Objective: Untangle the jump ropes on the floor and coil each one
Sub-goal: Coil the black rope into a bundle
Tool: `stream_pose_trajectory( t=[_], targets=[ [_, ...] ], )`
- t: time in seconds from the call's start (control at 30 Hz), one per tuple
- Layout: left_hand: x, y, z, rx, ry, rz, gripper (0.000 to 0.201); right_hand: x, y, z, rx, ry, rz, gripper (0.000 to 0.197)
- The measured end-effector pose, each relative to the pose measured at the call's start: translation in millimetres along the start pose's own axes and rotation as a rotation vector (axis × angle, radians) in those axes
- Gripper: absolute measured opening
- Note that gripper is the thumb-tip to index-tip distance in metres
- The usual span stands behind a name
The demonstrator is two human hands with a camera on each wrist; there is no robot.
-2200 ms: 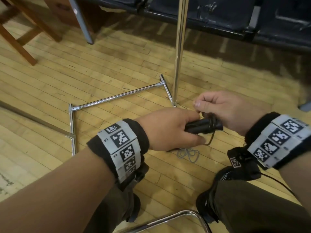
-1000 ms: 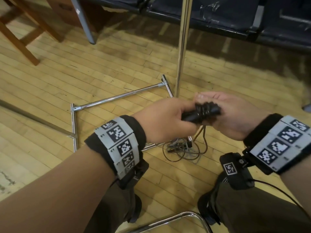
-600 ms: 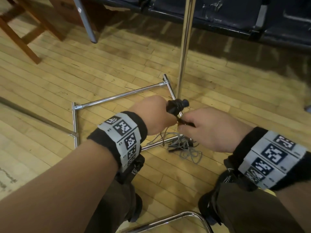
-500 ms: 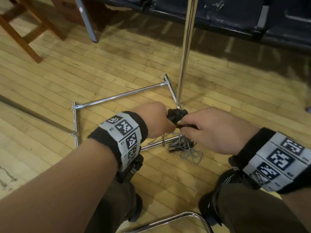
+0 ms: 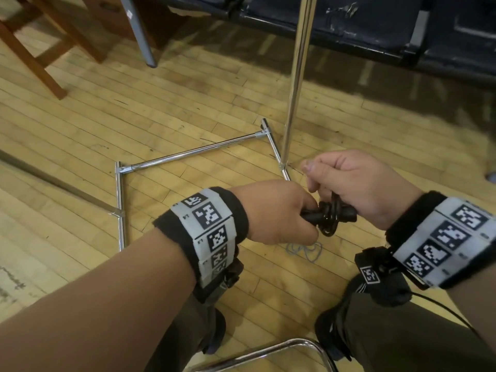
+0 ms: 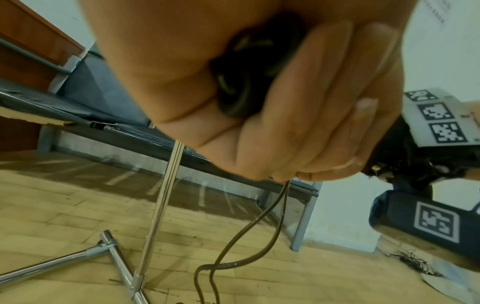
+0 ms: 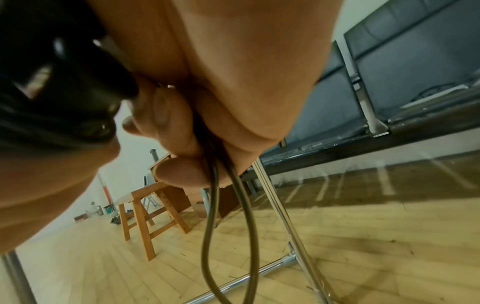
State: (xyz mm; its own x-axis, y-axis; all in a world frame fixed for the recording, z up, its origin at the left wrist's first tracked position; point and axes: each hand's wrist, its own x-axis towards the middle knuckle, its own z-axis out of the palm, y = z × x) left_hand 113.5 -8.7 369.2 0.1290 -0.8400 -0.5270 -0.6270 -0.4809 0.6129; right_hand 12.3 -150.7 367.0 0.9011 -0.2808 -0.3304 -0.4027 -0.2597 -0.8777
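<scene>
Jump rope handles (image 5: 328,216), black and wound with cord, sit mid-air between both fists — left hand (image 5: 273,210) grips them at nine o'clock, right hand (image 5: 357,181) pinches the dangling cord (image 7: 228,226) at three. Beyond, at twelve o'clock, a chrome rack (image 5: 193,153) stands on the wooden floor (image 5: 188,103).

Black jump rope (image 5: 330,216), cord-wrapped handles.
</scene>
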Motion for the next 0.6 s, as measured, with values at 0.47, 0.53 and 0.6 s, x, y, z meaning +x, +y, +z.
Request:
stream_pose_trajectory(
  t=[0.47, 0.53, 0.6],
  targets=[
    [-6, -9, -9, -0.585, 0.200, 0.162, 0.010, 4, 0, 7, 0.431, 0.056, 0.152, 0.026],
    [-4, -11, -10, -0.626, 0.262, 0.095, 0.011, 9, 4, 8, 0.383, 0.095, 0.202, 0.026],
    [-2, -14, -14, -0.721, 0.357, 0.012, 0.007, 11, 8, 9, 0.312, 0.101, 0.217, 0.038]
  ],
)
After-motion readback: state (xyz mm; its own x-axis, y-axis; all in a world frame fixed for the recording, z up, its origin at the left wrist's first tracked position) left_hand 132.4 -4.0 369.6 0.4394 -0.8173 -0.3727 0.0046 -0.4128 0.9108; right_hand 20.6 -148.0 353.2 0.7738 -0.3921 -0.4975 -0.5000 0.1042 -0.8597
